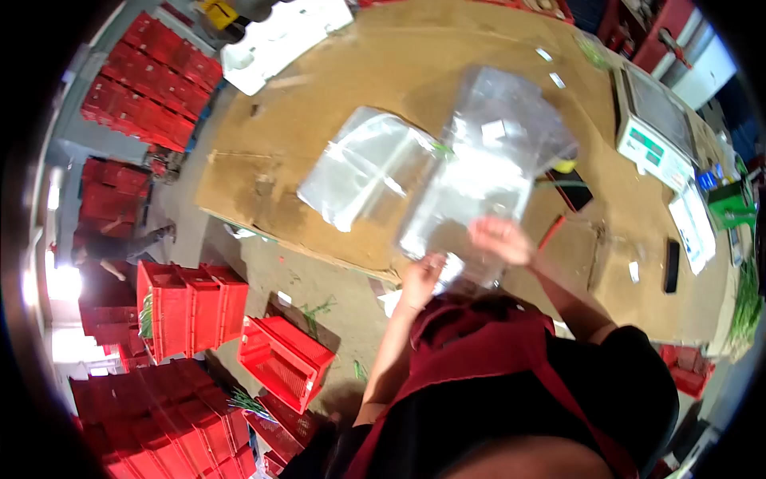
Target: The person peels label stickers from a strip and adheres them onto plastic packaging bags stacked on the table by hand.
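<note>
Clear plastic bags lie in a shiny pile on the brown table in front of me, with a small white label on them. Left of the pile is another clear plastic bag, lying flat. At the table's near edge my left hand is closed, fingers pinched by the pile's lower end. Beside its fingertips shows a small whitish piece, too blurred to name. Over the lower right of the pile hovers my right hand, its fingers smeared by motion.
To the right are a black phone, a red pen, a scale and a black oblong item. A white foam box sits at the far left edge. Red crates stand on the floor, and a person is farther left.
</note>
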Demonstrator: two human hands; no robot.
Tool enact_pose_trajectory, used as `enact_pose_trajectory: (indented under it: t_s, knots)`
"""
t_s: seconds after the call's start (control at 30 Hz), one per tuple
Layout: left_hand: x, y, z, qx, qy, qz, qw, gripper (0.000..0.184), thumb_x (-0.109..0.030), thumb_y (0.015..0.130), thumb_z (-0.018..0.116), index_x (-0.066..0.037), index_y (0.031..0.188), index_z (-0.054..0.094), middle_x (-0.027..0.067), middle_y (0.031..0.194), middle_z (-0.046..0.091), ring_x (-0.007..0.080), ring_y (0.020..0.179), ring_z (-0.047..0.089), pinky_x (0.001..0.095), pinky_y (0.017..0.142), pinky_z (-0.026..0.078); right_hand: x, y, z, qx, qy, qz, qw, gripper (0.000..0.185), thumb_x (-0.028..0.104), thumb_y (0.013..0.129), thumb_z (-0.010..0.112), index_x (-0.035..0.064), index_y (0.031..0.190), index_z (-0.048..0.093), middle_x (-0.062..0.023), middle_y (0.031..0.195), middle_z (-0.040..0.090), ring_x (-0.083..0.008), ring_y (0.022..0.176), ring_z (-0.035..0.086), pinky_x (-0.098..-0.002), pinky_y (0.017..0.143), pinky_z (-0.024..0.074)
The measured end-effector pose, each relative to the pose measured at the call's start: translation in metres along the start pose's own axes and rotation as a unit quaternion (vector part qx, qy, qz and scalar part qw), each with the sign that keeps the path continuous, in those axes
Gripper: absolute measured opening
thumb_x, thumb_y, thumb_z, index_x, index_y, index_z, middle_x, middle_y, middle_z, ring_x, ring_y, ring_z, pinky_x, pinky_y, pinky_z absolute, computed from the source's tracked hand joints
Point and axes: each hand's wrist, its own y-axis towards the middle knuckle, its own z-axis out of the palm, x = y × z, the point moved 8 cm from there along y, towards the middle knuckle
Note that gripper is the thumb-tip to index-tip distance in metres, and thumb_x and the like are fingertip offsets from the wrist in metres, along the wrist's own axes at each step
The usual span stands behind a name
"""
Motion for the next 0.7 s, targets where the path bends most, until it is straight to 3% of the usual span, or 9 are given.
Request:
enact_pose_trajectory:
  t_s: [0.03,0.07,0.1,0.23,0.5,0.57,0.6,0.63,0.7]
  knots:
    - [0.002,0.000,0.010,0.018,-0.032,0.065,0.997,0.012,-0.010,0.086,0.051,0.000,0.089,0.059,0.0043,0.071,0.056,0.0093,0.069,0.053,0.0251,0.066,0.044,-0.022,0.003,0.025,0.108,-0.047,-0.059,0.991,0.017,0.012,0.081,0.065,0.0038,0.094,0.058,0.0024,0.084,0.056,-0.0058,0.079,0.050,-0.0214,0.073,0.0414]
    - [0.001,0.000,0.015,0.049,-0.032,0.038,0.998,0.012,-0.010,0.085,0.052,0.000,0.088,0.059,0.0069,0.075,0.056,0.0125,0.071,0.054,0.0265,0.068,0.044,-0.041,0.000,0.042,0.132,-0.049,0.068,0.988,0.021,0.013,0.077,0.070,0.0058,0.094,0.059,0.0037,0.082,0.056,-0.0044,0.075,0.050,-0.0216,0.064,0.0420]
    - [0.000,0.001,0.017,0.078,-0.031,0.011,0.996,0.012,-0.010,0.085,0.052,0.000,0.087,0.059,0.0095,0.078,0.057,0.0157,0.072,0.054,0.0278,0.070,0.044,-0.055,0.005,0.046,0.112,-0.047,0.028,0.992,0.020,0.015,0.075,0.072,0.0069,0.087,0.057,0.0051,0.074,0.052,-0.0034,0.067,0.047,-0.0212,0.057,0.0400]
    - [0.018,0.001,0.011,0.084,-0.107,0.018,0.991,0.010,-0.007,0.088,0.051,0.001,0.085,0.058,0.0004,0.076,0.057,0.0072,0.073,0.049,0.0231,0.069,0.043,-0.047,0.007,0.058,0.113,0.034,0.068,0.991,0.020,0.017,0.075,0.073,0.0060,0.080,0.056,0.0054,0.070,0.051,-0.0022,0.064,0.045,-0.0185,0.056,0.0367]
    - [0.011,0.006,-0.007,-0.034,0.059,-0.048,0.997,0.019,-0.020,0.085,0.061,-0.002,0.082,0.062,0.0017,0.059,0.051,0.0069,0.056,0.041,0.0255,0.052,0.039,-0.024,0.030,0.034,0.013,-0.216,-0.041,0.975,0.013,0.013,0.072,0.072,0.0038,0.073,0.063,-0.0027,0.064,0.060,-0.0077,0.059,0.055,-0.0225,0.058,0.0435]
    - [0.016,0.005,-0.008,0.005,0.132,-0.091,0.987,0.021,-0.023,0.083,0.064,-0.002,0.082,0.063,0.0042,0.058,0.051,0.0080,0.055,0.041,0.0268,0.052,0.039,-0.014,0.037,0.008,-0.110,-0.426,-0.184,0.879,0.017,0.020,0.070,0.070,0.0039,0.068,0.062,-0.0074,0.064,0.061,-0.0190,0.057,0.060,-0.0308,0.057,0.0465]
    - [0.025,0.002,-0.005,0.001,0.082,-0.056,0.995,0.021,-0.023,0.085,0.062,-0.002,0.079,0.062,0.0042,0.056,0.049,0.0086,0.054,0.041,0.0281,0.051,0.039,-0.026,0.045,-0.002,-0.071,-0.568,-0.148,0.807,0.026,0.030,0.067,0.069,0.0062,0.077,0.063,-0.0097,0.067,0.062,-0.0284,0.061,0.060,-0.0398,0.056,0.0463]
    - [0.030,0.000,-0.003,-0.007,0.041,-0.014,0.999,0.024,-0.024,0.084,0.061,-0.001,0.076,0.057,0.0127,0.056,0.046,0.0184,0.049,0.041,0.0323,0.049,0.038,-0.031,0.044,-0.011,-0.072,-0.569,-0.152,0.805,0.026,0.030,0.067,0.069,0.0062,0.077,0.063,-0.0097,0.067,0.062,-0.0284,0.061,0.060,-0.0398,0.056,0.0463]
    - [0.011,-0.010,-0.009,-0.017,0.021,-0.009,1.000,0.021,-0.021,0.086,0.059,-0.002,0.079,0.058,0.0115,0.059,0.049,0.0154,0.051,0.042,0.0304,0.051,0.039,-0.032,0.044,-0.034,-0.162,-0.590,-0.087,0.786,0.040,0.039,0.064,0.069,0.0096,0.090,0.060,-0.0093,0.068,0.061,-0.0296,0.059,0.060,-0.0409,0.056,0.0451]
